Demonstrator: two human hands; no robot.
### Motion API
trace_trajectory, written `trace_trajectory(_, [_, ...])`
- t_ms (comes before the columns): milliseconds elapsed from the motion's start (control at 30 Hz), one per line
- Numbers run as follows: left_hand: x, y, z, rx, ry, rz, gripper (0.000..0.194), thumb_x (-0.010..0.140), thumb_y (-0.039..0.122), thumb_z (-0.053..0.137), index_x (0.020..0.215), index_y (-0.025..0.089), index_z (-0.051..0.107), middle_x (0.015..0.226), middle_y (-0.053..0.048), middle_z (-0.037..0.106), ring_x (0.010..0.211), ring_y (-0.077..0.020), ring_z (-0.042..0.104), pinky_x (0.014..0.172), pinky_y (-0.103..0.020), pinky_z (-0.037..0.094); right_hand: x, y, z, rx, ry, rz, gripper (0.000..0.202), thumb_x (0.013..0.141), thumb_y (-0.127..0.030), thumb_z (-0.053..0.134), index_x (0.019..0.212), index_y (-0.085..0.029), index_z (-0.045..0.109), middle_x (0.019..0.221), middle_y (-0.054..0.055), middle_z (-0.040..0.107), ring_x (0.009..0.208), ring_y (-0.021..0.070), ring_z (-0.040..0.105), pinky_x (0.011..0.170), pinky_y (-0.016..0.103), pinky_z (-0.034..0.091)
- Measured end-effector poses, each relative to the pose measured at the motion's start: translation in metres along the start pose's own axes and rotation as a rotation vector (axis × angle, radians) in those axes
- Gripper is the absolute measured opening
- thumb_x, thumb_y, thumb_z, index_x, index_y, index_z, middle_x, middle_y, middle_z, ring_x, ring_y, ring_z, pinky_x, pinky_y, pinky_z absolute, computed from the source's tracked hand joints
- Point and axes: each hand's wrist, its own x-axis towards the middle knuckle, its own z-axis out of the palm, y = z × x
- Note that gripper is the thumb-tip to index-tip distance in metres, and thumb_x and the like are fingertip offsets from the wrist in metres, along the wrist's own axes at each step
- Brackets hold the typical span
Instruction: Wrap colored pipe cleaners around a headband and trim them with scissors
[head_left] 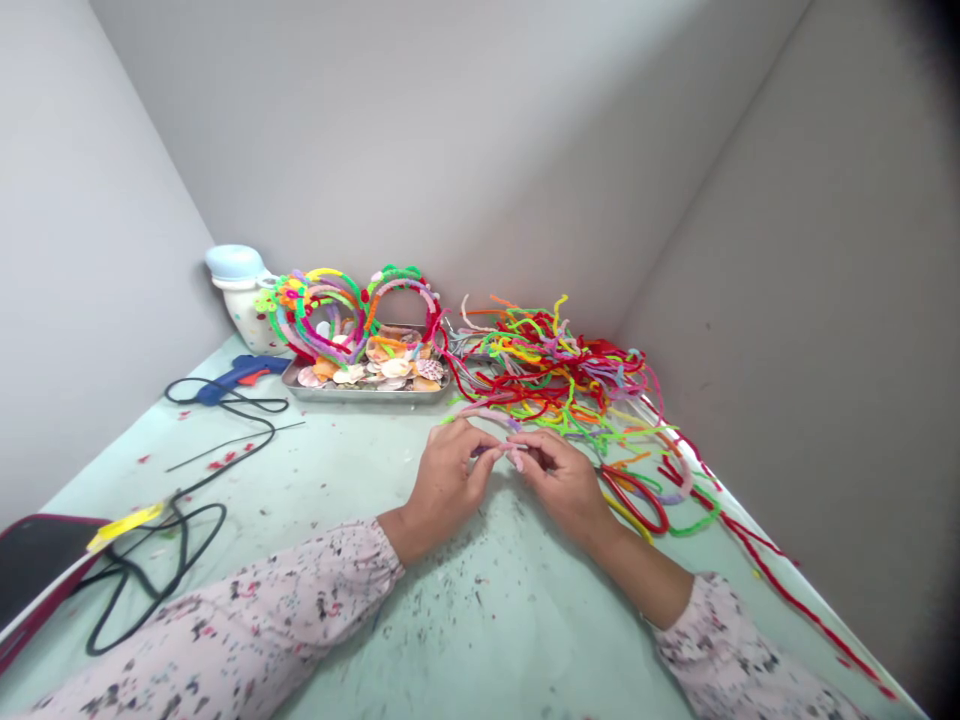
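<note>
Above the middle of the table, my left hand (454, 475) and my right hand (559, 480) meet, thumbs and fingers pinched together. Between them runs a pale pink pipe cleaner (514, 455), its short end showing at the right fingertips. A longer pale pink and green fuzzy length (484, 412) curves just behind the hands; whether it joins the held piece I cannot tell. To the right of my right hand lie red-handled scissors (637, 505), partly covered by the hand and pipe cleaners.
Behind the hands, a metal tray (367, 396) holds seashells, with fuzzy headbands (322, 310) on top. A tangled heap of coloured pipe cleaners (555, 365) lies right. At left are a blue glue gun (240, 375), its black cord (214, 540), a lidded white cup (251, 315) and a dark device (45, 560).
</note>
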Motion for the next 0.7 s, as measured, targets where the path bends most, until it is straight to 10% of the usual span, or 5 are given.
trace_trajectory(700, [-0.0006,-0.0018,0.0012,0.009,-0.026,-0.001,0.011,0.090,0.027,0.057,0.087,0.021,0.066,0.084,-0.003,0.066,0.087,-0.0200,0.060,0.083,-0.036,0.040,-0.0005,-0.0031,0.0000,0.032,0.001,0.025,0.015,0.088,-0.032,0.059,0.089,-0.021,0.069,0.085,0.003,0.066,0.075,0.0168,0.058,0.067,0.029,0.045])
